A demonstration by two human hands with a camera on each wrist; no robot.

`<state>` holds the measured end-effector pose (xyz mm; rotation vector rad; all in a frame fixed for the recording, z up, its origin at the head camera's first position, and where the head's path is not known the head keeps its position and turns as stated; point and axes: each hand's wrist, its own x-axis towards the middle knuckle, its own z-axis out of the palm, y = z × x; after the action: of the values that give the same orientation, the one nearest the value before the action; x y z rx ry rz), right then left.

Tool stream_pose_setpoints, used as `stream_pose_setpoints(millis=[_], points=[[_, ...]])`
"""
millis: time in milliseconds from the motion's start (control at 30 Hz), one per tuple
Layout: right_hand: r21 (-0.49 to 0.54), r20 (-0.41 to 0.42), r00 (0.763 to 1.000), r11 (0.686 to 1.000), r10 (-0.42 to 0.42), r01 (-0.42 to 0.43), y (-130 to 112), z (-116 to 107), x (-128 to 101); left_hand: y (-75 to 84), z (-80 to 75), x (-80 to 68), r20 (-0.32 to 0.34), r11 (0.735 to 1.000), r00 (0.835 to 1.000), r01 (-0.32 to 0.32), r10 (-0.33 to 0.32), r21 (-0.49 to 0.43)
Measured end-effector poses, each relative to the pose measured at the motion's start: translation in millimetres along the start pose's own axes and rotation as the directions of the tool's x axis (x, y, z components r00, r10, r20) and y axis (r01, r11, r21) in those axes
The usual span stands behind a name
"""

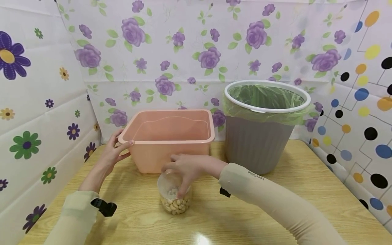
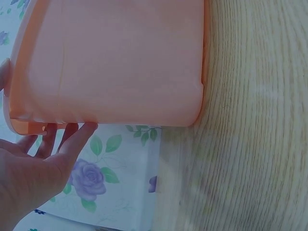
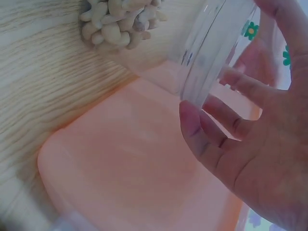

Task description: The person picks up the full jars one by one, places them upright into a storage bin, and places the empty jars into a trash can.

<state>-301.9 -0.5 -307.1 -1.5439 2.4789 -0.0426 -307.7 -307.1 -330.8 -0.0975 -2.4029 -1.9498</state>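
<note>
My left hand (image 1: 111, 154) grips the left rim of a pink plastic tub (image 1: 147, 153), with the thumb over the rim and the fingers under it along the side. In the left wrist view those fingers (image 2: 72, 139) press against the tub's wall. Just in front of the tub, a clear jar (image 1: 163, 187) stands on the table, its lower part filled with pale cashews (image 1: 176, 206). From above, my right hand (image 1: 190, 167) holds the jar's clear lid (image 3: 219, 48). Its fingers and thumb spread around the lid's edge in the right wrist view.
A tall grey trash bin (image 1: 257, 146), lined with a green bag (image 1: 269, 117) under a white ring, stands right of the tub. The wooden table (image 1: 245, 214) meets flower-printed cloth (image 1: 183, 44) behind and patterned cloth on both sides.
</note>
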Motion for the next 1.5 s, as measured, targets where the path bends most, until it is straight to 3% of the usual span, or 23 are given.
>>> stream_pose_setpoints(millis=[500,867,1500], points=[[-0.036,0.048,0.996,0.996,-0.081,0.082,-2,-4,-9,0.0,1.0,-0.9,-0.004,1.0,1.0,0.004,-0.004,0.018],[-0.078,0.028,0.989,0.986,-0.147,0.149,-11,-42,-28,0.4,-1.4,-1.0,0.001,1.0,1.0,0.012,-0.012,-0.007],[-0.12,0.166,0.986,0.992,-0.01,0.031,-13,-111,-56,0.4,1.3,-1.2,0.005,1.0,1.0,-0.016,0.016,-0.006]])
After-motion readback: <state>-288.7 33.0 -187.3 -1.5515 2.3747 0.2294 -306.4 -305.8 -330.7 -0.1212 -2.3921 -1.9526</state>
